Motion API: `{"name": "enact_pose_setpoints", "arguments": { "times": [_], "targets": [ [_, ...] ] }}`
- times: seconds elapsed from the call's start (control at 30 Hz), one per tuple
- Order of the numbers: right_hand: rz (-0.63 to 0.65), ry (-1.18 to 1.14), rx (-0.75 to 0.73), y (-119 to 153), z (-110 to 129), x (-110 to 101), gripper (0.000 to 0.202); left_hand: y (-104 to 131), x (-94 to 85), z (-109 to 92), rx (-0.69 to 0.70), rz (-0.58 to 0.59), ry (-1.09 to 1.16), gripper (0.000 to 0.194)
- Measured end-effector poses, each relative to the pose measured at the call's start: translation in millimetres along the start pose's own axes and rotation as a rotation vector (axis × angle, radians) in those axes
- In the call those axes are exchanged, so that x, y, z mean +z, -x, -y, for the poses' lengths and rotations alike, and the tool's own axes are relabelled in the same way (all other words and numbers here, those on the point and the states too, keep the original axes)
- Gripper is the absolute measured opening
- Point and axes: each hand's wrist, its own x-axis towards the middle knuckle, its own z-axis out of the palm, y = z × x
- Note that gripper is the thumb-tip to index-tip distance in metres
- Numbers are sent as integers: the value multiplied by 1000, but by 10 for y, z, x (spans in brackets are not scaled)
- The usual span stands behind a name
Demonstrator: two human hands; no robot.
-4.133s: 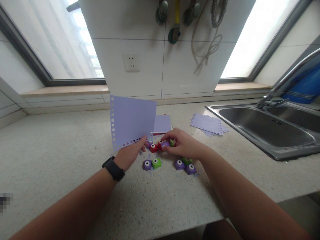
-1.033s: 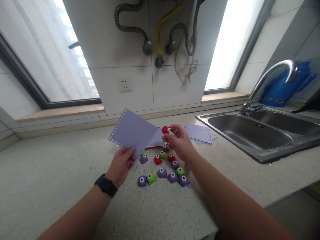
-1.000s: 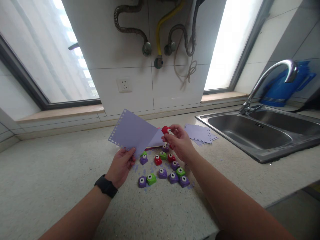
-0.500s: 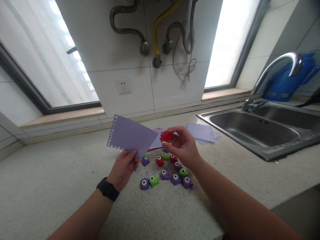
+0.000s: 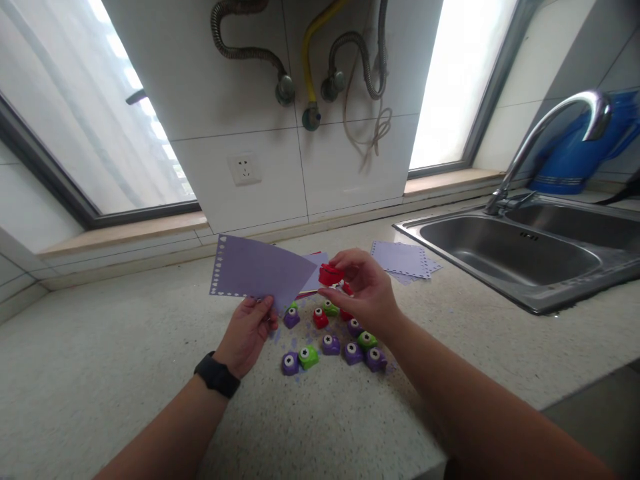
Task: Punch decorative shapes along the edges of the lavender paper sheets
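Observation:
Between the thumb and fingers of my left hand [image 5: 253, 333] is a sheet of purple paper [image 5: 260, 270], held up by its lower edge. Small shaped holes run along its left side and part of its bottom edge. My right hand [image 5: 367, 290] grips a red craft punch [image 5: 330, 274] close to the paper's right corner; whether the paper sits in its slot I cannot tell. Below the hands, several more punches lie on the counter, among them a purple punch [image 5: 290, 363], a green punch [image 5: 309, 357] and a red punch [image 5: 320, 318].
Punched purple sheets [image 5: 400, 260] lie right of my right hand, and a paper stack [image 5: 316, 267] sits behind it. Bits of cut paper are scattered around the punches. A steel sink [image 5: 500, 267] with a faucet [image 5: 530, 143] is set into the counter [image 5: 150, 347] at right.
The purple sheet has tilted and looks flatter, its right part curving slightly. The red punch has turned in my right hand. The whole view has shifted a little.

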Motion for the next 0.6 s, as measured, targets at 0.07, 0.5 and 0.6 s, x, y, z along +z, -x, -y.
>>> {"name": "enact_pose_setpoints", "arguments": {
  "times": [0.07,0.5,0.6],
  "targets": [
    [5,6,7,5,-6,0,39,-1,-2,3,3,3,-3,35],
    [24,-16,77,33,-7,17,41,12,22,-4,11,-23,39,35],
    [25,-23,80,37,-9,20,41,15,29,-2,10,-33,48,36]
  ]
}}
